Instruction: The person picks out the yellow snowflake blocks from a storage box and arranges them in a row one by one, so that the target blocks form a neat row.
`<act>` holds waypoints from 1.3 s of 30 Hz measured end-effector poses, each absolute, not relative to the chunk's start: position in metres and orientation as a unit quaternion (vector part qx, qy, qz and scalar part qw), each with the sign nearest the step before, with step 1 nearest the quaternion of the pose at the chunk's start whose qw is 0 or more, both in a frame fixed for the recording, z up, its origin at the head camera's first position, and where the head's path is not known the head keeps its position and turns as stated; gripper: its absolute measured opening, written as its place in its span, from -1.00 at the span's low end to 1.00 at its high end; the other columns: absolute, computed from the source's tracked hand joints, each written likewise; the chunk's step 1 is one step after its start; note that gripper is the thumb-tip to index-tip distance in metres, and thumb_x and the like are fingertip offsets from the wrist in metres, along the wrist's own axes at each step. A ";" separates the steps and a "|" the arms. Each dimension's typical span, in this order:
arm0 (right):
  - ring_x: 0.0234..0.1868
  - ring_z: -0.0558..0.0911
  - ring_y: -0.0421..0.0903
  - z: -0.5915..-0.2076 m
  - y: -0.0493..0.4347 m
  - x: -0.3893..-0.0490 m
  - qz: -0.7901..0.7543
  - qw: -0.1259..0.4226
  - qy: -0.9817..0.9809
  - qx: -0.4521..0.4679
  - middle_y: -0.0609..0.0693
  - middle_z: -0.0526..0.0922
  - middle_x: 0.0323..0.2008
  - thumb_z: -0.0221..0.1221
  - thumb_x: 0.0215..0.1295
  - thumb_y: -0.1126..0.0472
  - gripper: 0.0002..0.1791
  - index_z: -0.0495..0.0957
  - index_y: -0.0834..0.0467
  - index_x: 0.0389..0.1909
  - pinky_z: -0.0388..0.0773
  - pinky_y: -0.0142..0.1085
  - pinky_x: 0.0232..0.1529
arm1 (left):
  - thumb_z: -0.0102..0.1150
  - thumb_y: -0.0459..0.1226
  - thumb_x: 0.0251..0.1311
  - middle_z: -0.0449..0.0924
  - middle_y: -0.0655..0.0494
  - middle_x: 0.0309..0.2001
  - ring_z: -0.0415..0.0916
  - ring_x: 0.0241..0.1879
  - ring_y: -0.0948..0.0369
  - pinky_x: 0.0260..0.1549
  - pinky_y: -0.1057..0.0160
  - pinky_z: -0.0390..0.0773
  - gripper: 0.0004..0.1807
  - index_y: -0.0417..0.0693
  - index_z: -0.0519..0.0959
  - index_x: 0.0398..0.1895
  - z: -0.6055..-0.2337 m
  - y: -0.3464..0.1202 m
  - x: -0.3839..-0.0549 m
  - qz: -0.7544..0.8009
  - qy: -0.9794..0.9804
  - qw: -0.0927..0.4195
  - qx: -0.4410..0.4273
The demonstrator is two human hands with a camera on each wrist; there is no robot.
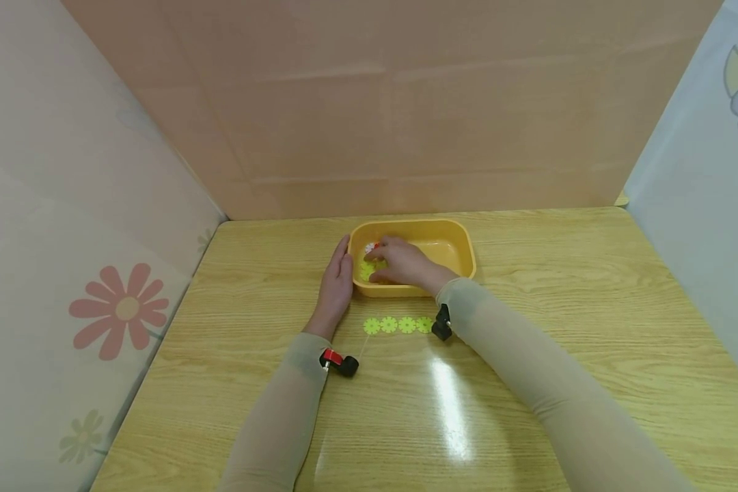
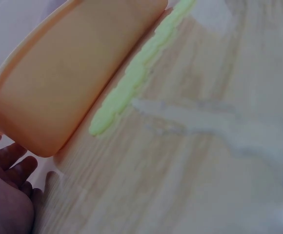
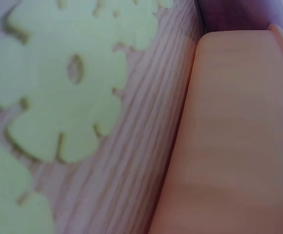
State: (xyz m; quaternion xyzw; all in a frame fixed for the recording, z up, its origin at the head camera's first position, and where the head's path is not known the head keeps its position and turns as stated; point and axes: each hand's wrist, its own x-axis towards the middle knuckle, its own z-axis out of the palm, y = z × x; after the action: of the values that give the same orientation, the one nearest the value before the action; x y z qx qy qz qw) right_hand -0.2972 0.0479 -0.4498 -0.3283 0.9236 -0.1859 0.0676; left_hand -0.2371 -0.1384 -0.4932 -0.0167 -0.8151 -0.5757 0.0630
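A yellow plastic bin point(image 1: 461, 249) stands near the back of the table. My left hand point(image 1: 336, 283) rests along its left wall, fingers pointing away and thumb near the rim; the left wrist view has its bent fingers point(image 2: 19, 168) beside the bin's lower corner. Inside the bin's left end, my right hand point(image 1: 402, 263) reaches down among yellow-green notched discs point(image 1: 366, 270), its thumb and fingers apart. A white disc point(image 1: 370, 247) and something red lie by its fingertips. In front of the bin, several yellow-green snowflake discs point(image 1: 389, 324) form a row, close below my right wrist.
The wooden table point(image 1: 566, 301) ends at a tan back panel point(image 1: 381, 109), with pale printed panels on the left point(image 1: 49, 225) and right. Black wrist cameras, including the left one point(image 1: 347, 365), hang close over the table. A bright glare streak marks its front middle.
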 end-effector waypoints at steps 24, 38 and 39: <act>0.14 0.69 0.07 -0.448 0.049 -0.301 -0.234 0.064 0.920 -0.309 0.09 0.77 0.06 0.52 0.42 0.14 -0.62 0.76 0.21 0.16 0.60 -0.05 0.32 | -0.34 0.03 0.80 0.14 0.14 0.75 0.05 0.72 0.07 0.67 -0.08 0.12 -0.35 0.16 0.11 0.83 -0.493 -0.138 -0.240 -0.577 -0.814 0.064 -0.020; 0.00 0.69 0.04 -0.437 0.059 -0.299 -0.281 0.042 0.920 -0.270 0.07 0.78 -0.03 0.50 0.45 0.14 -0.64 0.76 0.20 0.15 0.65 -0.04 0.14 | -0.35 0.03 0.82 0.11 0.14 0.76 0.02 0.73 0.08 0.69 -0.06 0.08 -0.35 0.16 0.09 0.84 -0.492 -0.135 -0.239 -0.577 -0.815 0.059 -0.021; -0.02 0.69 0.03 -0.435 0.060 -0.298 -0.282 0.042 0.921 -0.267 0.06 0.78 -0.04 0.50 0.45 0.14 -0.64 0.76 0.20 0.15 0.65 -0.05 0.12 | -0.35 0.02 0.82 0.11 0.14 0.76 0.02 0.73 0.08 0.69 -0.06 0.08 -0.35 0.15 0.09 0.83 -0.492 -0.135 -0.239 -0.576 -0.815 0.059 -0.021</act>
State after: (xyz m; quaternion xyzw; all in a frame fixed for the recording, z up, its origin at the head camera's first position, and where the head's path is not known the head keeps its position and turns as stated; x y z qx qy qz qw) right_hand -0.2980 0.0601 -0.4352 -0.2671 0.9206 -0.2818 0.0416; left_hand -0.2388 -0.1352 -0.4922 -0.0209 -0.8149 -0.5762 0.0593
